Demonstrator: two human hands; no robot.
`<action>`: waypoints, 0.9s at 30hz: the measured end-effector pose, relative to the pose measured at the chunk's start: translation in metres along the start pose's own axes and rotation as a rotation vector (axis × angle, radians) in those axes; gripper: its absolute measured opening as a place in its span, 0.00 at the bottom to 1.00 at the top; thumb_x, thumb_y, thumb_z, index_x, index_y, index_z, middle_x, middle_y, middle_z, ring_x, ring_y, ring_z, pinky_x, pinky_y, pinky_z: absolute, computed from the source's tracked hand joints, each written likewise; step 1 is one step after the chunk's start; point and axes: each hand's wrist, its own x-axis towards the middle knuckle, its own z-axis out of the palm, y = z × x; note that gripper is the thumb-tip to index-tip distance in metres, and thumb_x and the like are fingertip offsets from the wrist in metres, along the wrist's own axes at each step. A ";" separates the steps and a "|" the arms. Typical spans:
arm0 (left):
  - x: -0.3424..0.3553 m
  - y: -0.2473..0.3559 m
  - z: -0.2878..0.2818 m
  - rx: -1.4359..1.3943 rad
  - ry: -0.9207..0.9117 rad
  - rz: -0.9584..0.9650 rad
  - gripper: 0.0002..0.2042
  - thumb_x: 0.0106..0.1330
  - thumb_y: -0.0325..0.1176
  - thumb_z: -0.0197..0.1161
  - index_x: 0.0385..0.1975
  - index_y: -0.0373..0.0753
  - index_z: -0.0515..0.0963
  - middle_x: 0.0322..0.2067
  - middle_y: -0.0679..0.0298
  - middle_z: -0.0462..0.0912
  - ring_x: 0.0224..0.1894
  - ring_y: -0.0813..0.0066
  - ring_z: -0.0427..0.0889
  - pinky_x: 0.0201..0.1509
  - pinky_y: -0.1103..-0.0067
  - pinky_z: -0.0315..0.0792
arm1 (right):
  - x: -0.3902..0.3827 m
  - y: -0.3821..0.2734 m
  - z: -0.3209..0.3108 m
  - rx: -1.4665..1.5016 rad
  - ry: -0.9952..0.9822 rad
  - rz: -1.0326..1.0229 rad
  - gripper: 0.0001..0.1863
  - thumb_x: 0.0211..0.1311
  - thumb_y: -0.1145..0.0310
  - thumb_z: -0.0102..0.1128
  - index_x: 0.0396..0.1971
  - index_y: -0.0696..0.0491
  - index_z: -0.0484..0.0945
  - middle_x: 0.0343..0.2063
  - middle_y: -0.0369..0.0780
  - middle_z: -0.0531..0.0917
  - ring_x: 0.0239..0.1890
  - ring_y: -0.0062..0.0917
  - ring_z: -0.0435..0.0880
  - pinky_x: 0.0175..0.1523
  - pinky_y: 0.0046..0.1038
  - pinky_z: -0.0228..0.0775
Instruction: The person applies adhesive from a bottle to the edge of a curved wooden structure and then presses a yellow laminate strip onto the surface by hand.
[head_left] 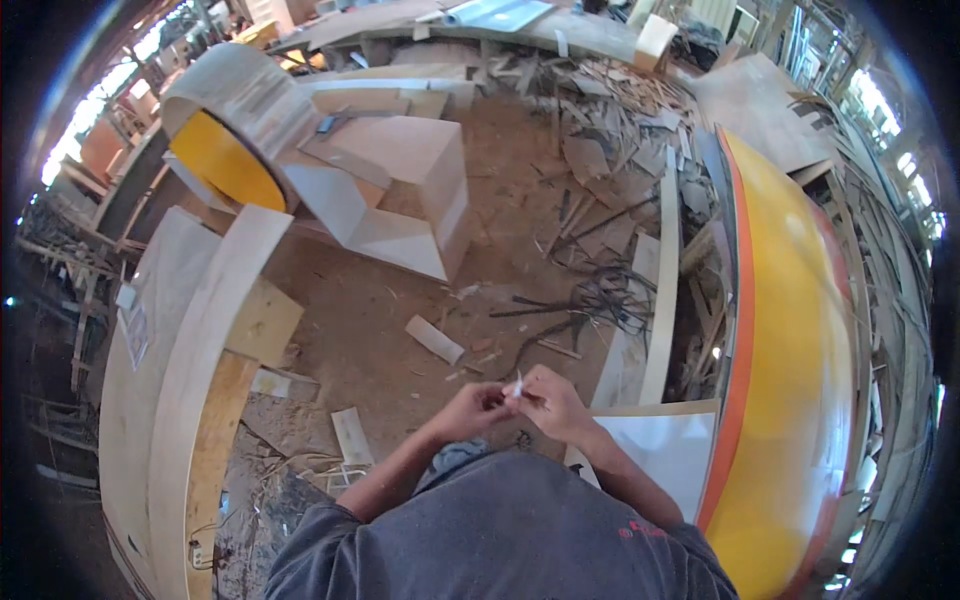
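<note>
My left hand point(485, 405) and my right hand point(545, 395) meet in front of my body, low in the middle of the view. The fingers of my right hand pinch a small white object point(518, 385), too small to identify. My left hand is closed right beside it, its fingertips at the object's lower end; what it holds is hidden. Below them is my dark grey shirt, and a white panel point(650, 445) lies to the right of my hands.
Curved plywood pieces point(180, 380) stand at left, a box-shaped wooden structure point(400, 150) with a yellow curved part point(222, 158) behind. A long yellow-and-orange curved panel point(780, 370) runs along the right. Dark strips point(590, 305), a loose board point(432, 338) and wood scraps lie on the dusty floor point(370, 310).
</note>
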 end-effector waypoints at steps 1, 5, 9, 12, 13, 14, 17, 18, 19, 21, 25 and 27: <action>0.024 0.011 -0.009 0.043 0.033 0.017 0.15 0.74 0.34 0.66 0.53 0.30 0.80 0.42 0.67 0.86 0.44 0.83 0.80 0.50 0.79 0.77 | 0.021 0.011 -0.016 0.047 -0.036 -0.005 0.16 0.62 0.66 0.74 0.49 0.49 0.87 0.33 0.39 0.80 0.35 0.28 0.82 0.41 0.30 0.74; 0.108 0.038 -0.051 0.075 0.188 -0.005 0.15 0.73 0.33 0.67 0.54 0.32 0.81 0.42 0.67 0.86 0.43 0.83 0.81 0.49 0.80 0.76 | 0.113 0.035 -0.082 0.084 -0.117 0.149 0.17 0.64 0.68 0.72 0.51 0.53 0.85 0.40 0.41 0.83 0.42 0.28 0.83 0.42 0.28 0.76; 0.201 0.041 -0.115 0.011 0.295 0.064 0.14 0.71 0.31 0.68 0.53 0.33 0.82 0.41 0.67 0.87 0.41 0.83 0.82 0.47 0.81 0.75 | 0.181 0.135 -0.154 -0.167 0.072 0.313 0.23 0.64 0.58 0.71 0.56 0.52 0.82 0.41 0.46 0.84 0.40 0.36 0.84 0.47 0.33 0.77; 0.272 0.058 -0.169 0.042 0.316 0.007 0.13 0.71 0.30 0.68 0.51 0.34 0.82 0.41 0.67 0.87 0.42 0.83 0.82 0.48 0.82 0.75 | 0.178 0.241 -0.220 -0.581 0.058 0.568 0.24 0.66 0.52 0.65 0.55 0.52 0.83 0.44 0.50 0.84 0.47 0.47 0.83 0.55 0.44 0.75; 0.306 0.064 -0.191 -0.010 0.295 -0.009 0.12 0.71 0.30 0.68 0.51 0.34 0.83 0.40 0.67 0.87 0.41 0.83 0.82 0.48 0.82 0.76 | 0.145 0.292 -0.240 -0.662 0.218 0.463 0.23 0.61 0.54 0.68 0.52 0.52 0.84 0.36 0.48 0.84 0.41 0.48 0.82 0.47 0.41 0.74; 0.335 0.067 -0.214 0.045 0.305 0.017 0.12 0.71 0.30 0.67 0.50 0.34 0.83 0.40 0.66 0.87 0.41 0.83 0.82 0.49 0.81 0.76 | 0.124 0.326 -0.260 -0.642 0.097 0.841 0.23 0.66 0.53 0.63 0.56 0.51 0.82 0.51 0.50 0.84 0.56 0.48 0.80 0.61 0.43 0.72; 0.419 0.112 -0.273 0.092 0.337 0.016 0.13 0.71 0.30 0.68 0.51 0.33 0.82 0.40 0.67 0.87 0.42 0.83 0.82 0.50 0.80 0.76 | 0.018 0.377 -0.267 -0.339 0.436 1.086 0.23 0.64 0.57 0.63 0.51 0.59 0.82 0.39 0.48 0.86 0.42 0.40 0.84 0.50 0.43 0.74; 0.443 0.125 -0.294 0.130 0.364 0.104 0.13 0.70 0.30 0.68 0.51 0.33 0.82 0.40 0.67 0.87 0.42 0.83 0.82 0.50 0.80 0.76 | 0.018 0.370 -0.263 -0.295 0.363 1.248 0.22 0.65 0.57 0.62 0.51 0.59 0.82 0.39 0.48 0.86 0.43 0.40 0.84 0.51 0.43 0.74; 0.471 0.143 -0.310 0.125 0.367 0.103 0.13 0.70 0.30 0.68 0.51 0.33 0.82 0.40 0.67 0.87 0.42 0.83 0.82 0.50 0.80 0.76 | 0.020 0.376 -0.263 -0.293 0.300 1.359 0.22 0.65 0.57 0.61 0.51 0.58 0.82 0.40 0.48 0.86 0.44 0.40 0.84 0.51 0.43 0.74; 0.531 0.180 -0.342 0.077 0.414 0.124 0.12 0.71 0.30 0.68 0.51 0.33 0.82 0.40 0.66 0.87 0.43 0.84 0.82 0.50 0.81 0.76 | 0.046 0.401 -0.258 -0.264 0.129 1.512 0.22 0.66 0.57 0.59 0.51 0.58 0.82 0.41 0.48 0.86 0.45 0.41 0.84 0.52 0.44 0.74; 0.636 0.223 -0.406 0.037 0.581 0.248 0.11 0.72 0.28 0.67 0.50 0.33 0.82 0.43 0.67 0.84 0.45 0.81 0.83 0.50 0.80 0.77 | 0.164 0.481 -0.256 -0.228 -0.179 1.539 0.21 0.68 0.57 0.56 0.50 0.57 0.82 0.43 0.48 0.86 0.47 0.43 0.84 0.53 0.44 0.73; 0.679 0.237 -0.438 0.077 0.666 0.293 0.09 0.72 0.26 0.66 0.49 0.33 0.81 0.46 0.66 0.82 0.46 0.79 0.83 0.51 0.79 0.78 | 0.231 0.526 -0.273 -0.252 -0.288 1.490 0.21 0.69 0.57 0.54 0.50 0.57 0.82 0.44 0.48 0.86 0.48 0.43 0.83 0.54 0.45 0.73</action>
